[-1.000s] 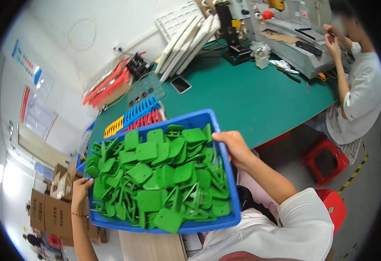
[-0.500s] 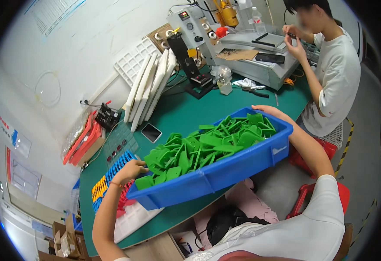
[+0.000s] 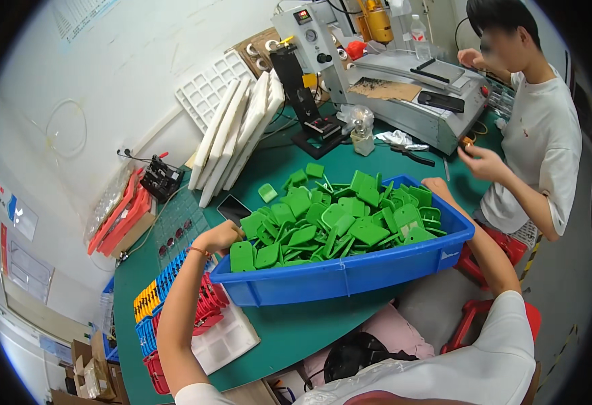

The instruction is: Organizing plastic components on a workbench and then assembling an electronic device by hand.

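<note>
A long blue plastic bin [image 3: 350, 279] is held over the green table, tilted toward its far side. It is heaped with flat green plastic pieces [image 3: 336, 219], and several of them are beyond its far rim, over the table. My left hand [image 3: 218, 237] grips the bin's left end, fingers curled at the rim and partly hidden. At the far right corner, my right hand [image 3: 440, 190] is closed on the rim. Just behind my left hand lies a phone [image 3: 234, 208], partly covered by the pieces.
Left of the bin stand rows of blue, yellow and red clip-like parts [image 3: 148, 302] and a white compartment tray [image 3: 227, 345]. White foam slabs [image 3: 238, 138] lean at the back beside a press machine [image 3: 313, 64]. Pliers [image 3: 414, 156] lie behind. Another person [image 3: 539, 135] works at the right.
The bin has tipped away from me, and green pieces have slid over its far rim toward the table. The other person's near hand has dropped lower.
</note>
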Available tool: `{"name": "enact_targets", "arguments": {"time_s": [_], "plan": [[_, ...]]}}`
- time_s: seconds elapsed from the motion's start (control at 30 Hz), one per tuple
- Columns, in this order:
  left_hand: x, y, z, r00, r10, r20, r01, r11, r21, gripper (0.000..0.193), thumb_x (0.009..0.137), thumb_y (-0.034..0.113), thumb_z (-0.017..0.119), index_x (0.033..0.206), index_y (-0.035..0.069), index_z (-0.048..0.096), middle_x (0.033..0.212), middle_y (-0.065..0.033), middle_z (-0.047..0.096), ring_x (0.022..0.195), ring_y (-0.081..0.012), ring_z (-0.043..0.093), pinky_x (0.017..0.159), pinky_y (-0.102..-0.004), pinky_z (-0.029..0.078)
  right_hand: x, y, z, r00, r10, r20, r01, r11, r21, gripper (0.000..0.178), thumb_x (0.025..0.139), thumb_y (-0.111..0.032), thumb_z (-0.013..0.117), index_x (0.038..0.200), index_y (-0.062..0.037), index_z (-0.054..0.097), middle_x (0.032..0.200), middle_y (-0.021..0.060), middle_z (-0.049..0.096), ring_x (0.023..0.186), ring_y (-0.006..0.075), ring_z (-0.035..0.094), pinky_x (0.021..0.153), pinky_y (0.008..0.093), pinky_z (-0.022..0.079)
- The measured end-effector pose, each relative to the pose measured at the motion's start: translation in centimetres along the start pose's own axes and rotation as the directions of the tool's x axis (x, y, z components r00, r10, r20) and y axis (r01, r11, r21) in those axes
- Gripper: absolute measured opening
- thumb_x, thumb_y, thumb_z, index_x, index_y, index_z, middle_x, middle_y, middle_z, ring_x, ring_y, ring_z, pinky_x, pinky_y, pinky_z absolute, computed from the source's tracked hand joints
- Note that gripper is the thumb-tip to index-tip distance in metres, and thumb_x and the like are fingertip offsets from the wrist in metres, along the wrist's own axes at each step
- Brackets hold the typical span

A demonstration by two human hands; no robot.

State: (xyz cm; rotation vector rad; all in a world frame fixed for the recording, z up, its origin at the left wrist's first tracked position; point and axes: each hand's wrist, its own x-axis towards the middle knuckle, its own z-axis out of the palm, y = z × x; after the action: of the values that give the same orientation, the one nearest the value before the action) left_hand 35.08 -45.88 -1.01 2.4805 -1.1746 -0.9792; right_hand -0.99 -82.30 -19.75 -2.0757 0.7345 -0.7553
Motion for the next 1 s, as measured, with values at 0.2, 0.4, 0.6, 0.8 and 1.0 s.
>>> {"name": "enact_targets", "arguments": {"time_s": [0.2,0.4,0.6,0.8,1.0], "plan": [[0.3,0.1,-0.3,0.999,-0.044,-0.003,0.044,0.995,0.087,0.013,0.075,0.01,0.049,0.071,0.0,0.055,0.055,-0.0015,0.05,0.043,-0.0132,0.049,0.037,-0.0306,0.043,-4.8,-5.6,3.0,0.578,-0.674,-0.46,0.6,0.733,-0.32,0.023,0.071,-0.006,0.057,0.093,-0.003,0.05,0.1,0.0124,0.047,0.088,0.0236,0.049,0.079,0.0292,0.039],[1.5,0.1,-2.0,0.984,-0.109,0.144,0.114,0.993,-0.027,0.016,0.078,0.011,0.051,0.08,-0.002,0.06,0.062,-0.0062,0.057,0.047,-0.0159,0.053,0.039,-0.0313,0.044,-0.9,-6.5,0.7,0.69,-0.667,-0.283,0.706,0.706,0.058,0.016,0.067,-0.014,0.06,0.069,-0.0034,0.048,0.073,0.0092,0.053,0.068,0.0178,0.051,0.063,0.0247,0.04],[3.7,-4.8,-5.3,0.892,0.32,0.32,-0.434,0.804,0.406,0.022,0.076,0.011,0.053,0.087,-0.006,0.06,0.076,-0.0092,0.062,0.064,-0.0135,0.054,0.057,-0.0308,0.047,5.1,-4.2,3.0,0.631,-0.524,-0.572,0.569,0.814,-0.118,0.017,0.084,-0.015,0.046,0.081,-0.0017,0.056,0.081,0.0044,0.057,0.071,0.0136,0.051,0.063,0.0276,0.043],[5.4,-8.9,-1.3,0.963,0.103,-0.25,-0.267,0.506,-0.82,0.03,0.085,0.03,0.044,0.098,0.007,0.057,0.09,-0.005,0.06,0.074,-0.0188,0.057,0.063,-0.0327,0.047,9.3,-3.0,2.8,0.857,-0.151,-0.493,0.374,0.84,0.392,0.019,0.082,-0.017,0.047,0.084,-0.0013,0.057,0.085,0.0088,0.06,0.074,0.0181,0.054,0.065,0.0315,0.044],[6.0,-8.3,2.6,0.927,0.128,-0.352,-0.358,0.576,-0.735,0.02,0.085,0.023,0.04,0.089,0.009,0.055,0.076,-0.0022,0.055,0.064,-0.0139,0.05,0.056,-0.0277,0.04,12.0,-3.3,3.1,0.923,-0.005,-0.386,0.139,0.937,0.32,0.024,0.08,-0.021,0.048,0.085,0.0009,0.055,0.081,0.0162,0.061,0.073,0.0233,0.056,0.064,0.0362,0.044]]}}
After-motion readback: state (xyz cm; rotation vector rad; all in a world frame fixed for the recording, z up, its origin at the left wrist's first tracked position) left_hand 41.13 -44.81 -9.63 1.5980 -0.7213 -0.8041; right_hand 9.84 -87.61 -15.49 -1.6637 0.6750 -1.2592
